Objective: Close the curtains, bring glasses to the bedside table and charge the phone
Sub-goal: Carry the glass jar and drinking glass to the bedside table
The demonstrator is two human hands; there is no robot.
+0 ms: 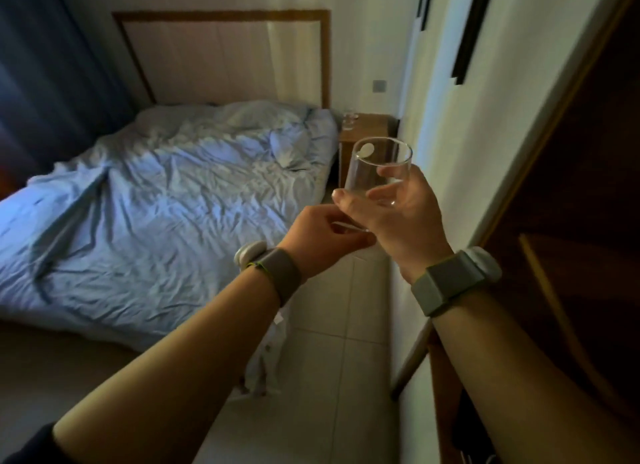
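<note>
A clear empty drinking glass (372,167) is held up in front of me, tilted, with a small white sticker near its rim. My right hand (401,218) grips its lower part with thumb and fingers. My left hand (322,235) is curled at the glass's base, fingers touching it from below. Beyond the glass, in the corner beside the bed, stands the wooden bedside table (372,131), with another clear glass (349,121) on its left part. Dark blue curtains (52,83) hang drawn along the left side. No phone is in view.
A bed (156,186) with rumpled light blue bedding fills the left. A strip of tiled floor (332,359) runs between bed and right wall toward the table. Dark wooden furniture (571,204) stands at right. A wall switch plate (380,86) sits above the table.
</note>
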